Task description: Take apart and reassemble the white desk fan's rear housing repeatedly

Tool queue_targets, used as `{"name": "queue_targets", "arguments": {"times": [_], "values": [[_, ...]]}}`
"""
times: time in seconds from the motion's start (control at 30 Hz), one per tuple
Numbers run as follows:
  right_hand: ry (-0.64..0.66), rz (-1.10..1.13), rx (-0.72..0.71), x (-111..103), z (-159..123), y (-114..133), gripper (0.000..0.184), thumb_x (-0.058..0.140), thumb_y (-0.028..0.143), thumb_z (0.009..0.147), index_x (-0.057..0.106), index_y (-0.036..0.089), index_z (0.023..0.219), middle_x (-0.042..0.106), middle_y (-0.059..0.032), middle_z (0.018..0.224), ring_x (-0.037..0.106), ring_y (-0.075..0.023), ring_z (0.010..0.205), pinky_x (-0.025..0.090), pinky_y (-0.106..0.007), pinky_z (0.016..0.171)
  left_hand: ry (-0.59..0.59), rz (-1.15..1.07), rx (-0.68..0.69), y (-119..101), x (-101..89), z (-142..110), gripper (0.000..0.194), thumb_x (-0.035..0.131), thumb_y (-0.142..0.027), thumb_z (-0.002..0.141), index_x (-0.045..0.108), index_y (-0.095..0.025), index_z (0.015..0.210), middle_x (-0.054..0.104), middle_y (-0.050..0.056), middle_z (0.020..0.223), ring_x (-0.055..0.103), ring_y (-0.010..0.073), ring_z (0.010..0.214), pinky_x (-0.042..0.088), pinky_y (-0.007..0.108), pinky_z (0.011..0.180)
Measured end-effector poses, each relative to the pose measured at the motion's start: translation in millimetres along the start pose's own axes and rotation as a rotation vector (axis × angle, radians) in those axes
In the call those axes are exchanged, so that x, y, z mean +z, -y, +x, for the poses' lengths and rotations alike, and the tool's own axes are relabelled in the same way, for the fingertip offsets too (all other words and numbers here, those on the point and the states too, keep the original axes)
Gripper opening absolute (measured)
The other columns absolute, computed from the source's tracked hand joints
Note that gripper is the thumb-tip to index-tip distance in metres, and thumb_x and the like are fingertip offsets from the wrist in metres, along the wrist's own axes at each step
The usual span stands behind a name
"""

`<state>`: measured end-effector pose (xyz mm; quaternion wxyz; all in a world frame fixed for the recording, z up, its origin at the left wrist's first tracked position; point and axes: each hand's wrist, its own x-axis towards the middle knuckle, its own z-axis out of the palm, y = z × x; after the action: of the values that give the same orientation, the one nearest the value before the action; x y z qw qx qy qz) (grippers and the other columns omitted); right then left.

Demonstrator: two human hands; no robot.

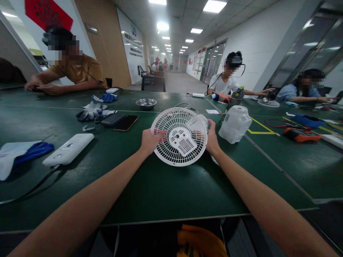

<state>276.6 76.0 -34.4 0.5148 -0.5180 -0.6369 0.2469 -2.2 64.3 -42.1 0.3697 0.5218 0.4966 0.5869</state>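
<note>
A round white fan grille (163, 151) is held up over the table, tilted, with its hub and slotted plate facing me. My left hand (150, 142) grips its left rim, thumb over the front and the other fingers behind the bars. My right hand (213, 139) is closed at the right rim, its fingers partly hidden behind the grille. Another white part shows behind the grille's upper right, beside my right thumb; whether it is joined to the grille I cannot tell. Just right of my right hand stands a translucent white plastic housing (234, 125).
On the left lie a white power bank (69, 149) with a cable, a phone (126, 123) and gloves (91, 111). A metal bowl (146, 103) sits farther back. An orange multimeter (301, 135) and a blue tray (309, 120) lie right. Several people sit around the table.
</note>
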Motion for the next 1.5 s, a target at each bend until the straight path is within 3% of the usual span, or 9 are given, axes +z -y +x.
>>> {"name": "queue_targets", "arguments": {"times": [0.17,0.37,0.53,0.67,0.77,0.87,1.0,1.23,1.5], "values": [[-0.144,-0.568,-0.134,-31,13,-16,0.072,0.072,0.039,0.074,0.042,0.027,0.138,0.057,-0.0138,0.122,0.057,-0.0353,0.108,0.049,-0.053,0.092,-0.009,-0.005,-0.059,-2,-1.4,-1,0.021,0.079,-0.027,0.075,0.072,-0.011,0.087,0.076,0.01,0.078,0.074,0.0234,0.07,0.063,0.035,0.062],[-0.118,-0.709,-0.144,-43,25,-34,0.058,0.069,0.028,0.073,0.052,0.022,0.128,0.056,-0.0135,0.111,0.057,-0.0323,0.106,0.048,-0.048,0.094,0.031,0.046,-0.062,-8,-7.9,-1,0.026,0.079,-0.03,0.076,0.073,-0.012,0.093,0.077,0.01,0.085,0.075,0.0249,0.074,0.063,0.037,0.066],[-0.528,-0.766,-0.291,-72,31,-15,0.051,0.064,0.029,0.075,0.052,0.024,0.125,0.043,-0.0144,0.136,0.04,-0.0352,0.132,0.036,-0.057,0.106,0.008,0.076,-0.087,-7,-7.8,2,0.025,0.08,-0.029,0.075,0.073,-0.012,0.091,0.077,0.011,0.084,0.075,0.0244,0.074,0.063,0.037,0.067],[-0.776,-0.74,-0.138,-100,33,-19,0.069,0.066,0.028,0.07,0.042,0.025,0.135,0.037,-0.0162,0.143,0.037,-0.0379,0.136,0.033,-0.06,0.107,-0.017,0.075,-0.08,-4,-6.4,4,0.019,0.08,-0.025,0.075,0.074,-0.014,0.089,0.077,0.01,0.083,0.075,0.0243,0.073,0.063,0.037,0.066],[-0.689,-0.625,0.001,-112,37,-39,0.083,0.07,0.033,0.067,0.033,0.024,0.141,0.048,-0.0169,0.135,0.049,-0.0387,0.125,0.038,-0.06,0.103,-0.011,0.07,-0.085,-4,-6.7,4,0.021,0.081,-0.026,0.074,0.074,-0.014,0.091,0.077,0.01,0.085,0.075,0.0251,0.074,0.063,0.038,0.066],[-0.566,-0.541,0.026,-116,42,-58,0.096,0.072,0.035,0.064,0.022,0.023,0.145,0.051,-0.0163,0.136,0.055,-0.0368,0.118,0.043,-0.056,0.1,-0.005,0.079,-0.084,-4,-7.1,4,0.021,0.081,-0.025,0.074,0.074,-0.014,0.091,0.077,0.01,0.085,0.075,0.0247,0.073,0.063,0.038,0.066],[-0.536,-0.527,0.056,-117,44,-68,0.104,0.075,0.035,0.061,0.018,0.024,0.147,0.052,-0.0178,0.138,0.058,-0.037,0.116,0.045,-0.053,0.098,-0.015,0.072,-0.074,-3,-6.6,5,0.02,0.081,-0.026,0.073,0.074,-0.013,0.086,0.076,0.01,0.08,0.074,0.0238,0.07,0.063,0.038,0.065],[-0.621,-0.471,0.189,-117,47,-75,0.09,0.082,0.043,0.052,0.039,0.019,0.127,0.062,-0.0193,0.126,0.061,-0.0373,0.113,0.046,-0.05,0.099,-0.003,0.081,-0.066,-3,-7.2,5,0.02,0.08,-0.026,0.075,0.074,-0.013,0.089,0.077,0.01,0.083,0.074,0.0246,0.072,0.063,0.039,0.066],[-0.63,-0.467,0.198,-119,51,-81,0.084,0.083,0.047,0.053,0.042,0.021,0.121,0.064,-0.0167,0.121,0.063,-0.035,0.11,0.047,-0.049,0.097,0.003,0.078,-0.079,-5,-7.1,3,0.02,0.08,-0.025,0.075,0.073,-0.013,0.089,0.077,0.011,0.084,0.074,0.0247,0.071,0.063,0.038,0.065]]}}
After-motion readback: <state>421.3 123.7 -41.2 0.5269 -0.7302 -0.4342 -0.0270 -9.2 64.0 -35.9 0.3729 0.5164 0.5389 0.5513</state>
